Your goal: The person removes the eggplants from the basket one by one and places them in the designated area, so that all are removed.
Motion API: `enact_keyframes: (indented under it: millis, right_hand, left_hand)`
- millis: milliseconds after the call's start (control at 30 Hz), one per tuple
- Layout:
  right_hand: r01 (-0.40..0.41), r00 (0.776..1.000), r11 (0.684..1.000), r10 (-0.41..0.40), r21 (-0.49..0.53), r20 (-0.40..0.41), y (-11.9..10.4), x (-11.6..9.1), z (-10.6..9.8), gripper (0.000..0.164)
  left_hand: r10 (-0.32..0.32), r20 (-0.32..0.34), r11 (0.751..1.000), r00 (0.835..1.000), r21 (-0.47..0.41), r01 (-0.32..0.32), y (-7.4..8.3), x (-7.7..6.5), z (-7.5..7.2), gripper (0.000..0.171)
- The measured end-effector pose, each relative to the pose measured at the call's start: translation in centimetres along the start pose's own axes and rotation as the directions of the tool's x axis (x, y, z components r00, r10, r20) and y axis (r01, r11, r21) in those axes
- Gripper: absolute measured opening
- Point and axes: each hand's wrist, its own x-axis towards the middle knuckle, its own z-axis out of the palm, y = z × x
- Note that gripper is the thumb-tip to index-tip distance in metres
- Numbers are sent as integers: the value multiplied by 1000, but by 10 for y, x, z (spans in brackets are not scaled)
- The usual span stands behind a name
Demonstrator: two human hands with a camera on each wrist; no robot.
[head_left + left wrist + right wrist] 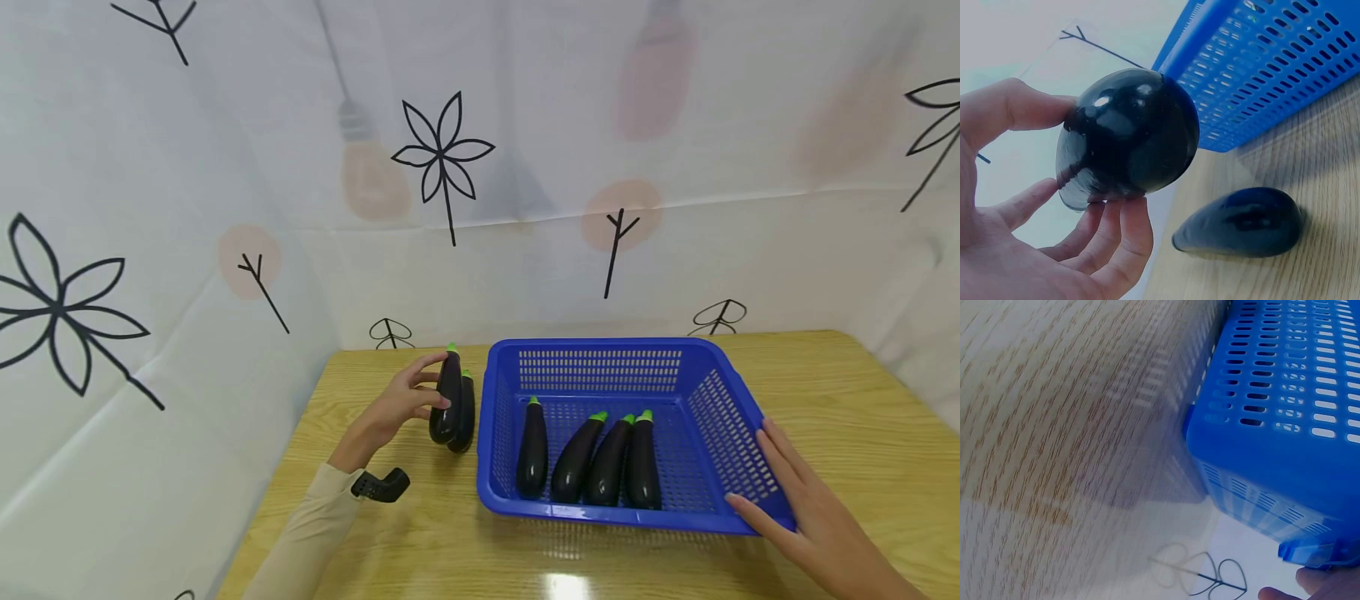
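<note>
My left hand [396, 406] grips a dark eggplant [447, 398] with a green stem, thumb on one side and fingers on the other. In the left wrist view this eggplant [1129, 137] is lifted, its round end toward the camera. A second eggplant [467, 412] lies on the table just beside it, left of the blue basket [487, 442]. Several eggplants lie inside the basket, among them one by itself at the left [532, 450]. My right hand [813, 508] holds the basket's right rim near the front corner, thumb on the rim; only some fingertips [1310, 581] show in the right wrist view.
The wooden table [420, 533] carries the basket at its middle right. Behind and to the left hangs a pale cloth [525, 275] printed with plants and bulbs. A black wrist device [381, 485] sits at the left sleeve.
</note>
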Motion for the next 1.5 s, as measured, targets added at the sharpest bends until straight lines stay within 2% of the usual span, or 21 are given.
enact_keyframes:
  millis: [333, 600, 1000, 1400, 1500]
  right_hand:
    - [3, 1000, 999, -3, 42, 1, -1, 1, -2, 89]
    - [0, 1000, 1000, 0, 30, 5, -1, 1, -2, 89]
    - [11, 1000, 999, -10, 35, -15, -3, 0, -5, 89]
    - [17, 1000, 1000, -17, 26, -9, -2, 0, -4, 89]
    - [19, 1000, 999, -18, 38, -14, -2, 0, -4, 88]
  left_hand:
    - [-33, -16, 999, 999, 3, 33, -13, 2, -8, 71]
    - [-55, -29, 996, 998, 68, 57, -23, 4, -15, 65]
    - [-70, -48, 996, 996, 47, 72, -34, 8, -23, 65]
    - [-111, -55, 992, 992, 52, 114, -51, 14, -34, 62]
    - [-137, -72, 988, 988, 57, 141, -53, 16, -33, 62]
